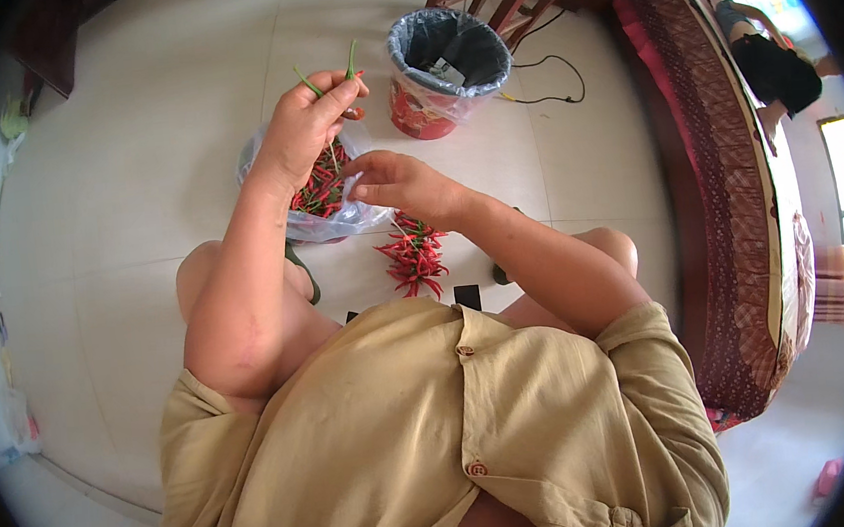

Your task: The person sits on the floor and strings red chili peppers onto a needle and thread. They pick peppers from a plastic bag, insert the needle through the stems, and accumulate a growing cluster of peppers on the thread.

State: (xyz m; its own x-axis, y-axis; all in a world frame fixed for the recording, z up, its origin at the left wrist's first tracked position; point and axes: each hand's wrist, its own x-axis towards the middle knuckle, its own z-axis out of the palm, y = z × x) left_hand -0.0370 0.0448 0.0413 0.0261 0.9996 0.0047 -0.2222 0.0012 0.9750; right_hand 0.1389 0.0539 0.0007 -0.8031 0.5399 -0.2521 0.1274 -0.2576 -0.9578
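My left hand (315, 115) pinches a few chili peppers (354, 113), with green stems sticking up past the thumb and fingers. A pale thread (334, 158) hangs beneath that hand. My right hand (411, 185) is lower and to the right, by the rim of a clear plastic bag (314, 229); its thumb and forefinger are apart, with nothing visible between them. Loose red chilies (321, 186) with green stems fill the bag. Below my right hand hangs or lies a dense cluster of red chilies (416, 260), and a thread runs up from it behind the hand.
Beyond my hands stands a red bin (420, 117) with a dark liner and some litter inside. Behind it are a wooden stool (513, 11) and a black cable (579, 84) on the tiled floor. A bed (736, 236) runs along the right, with a person (774, 74) on it.
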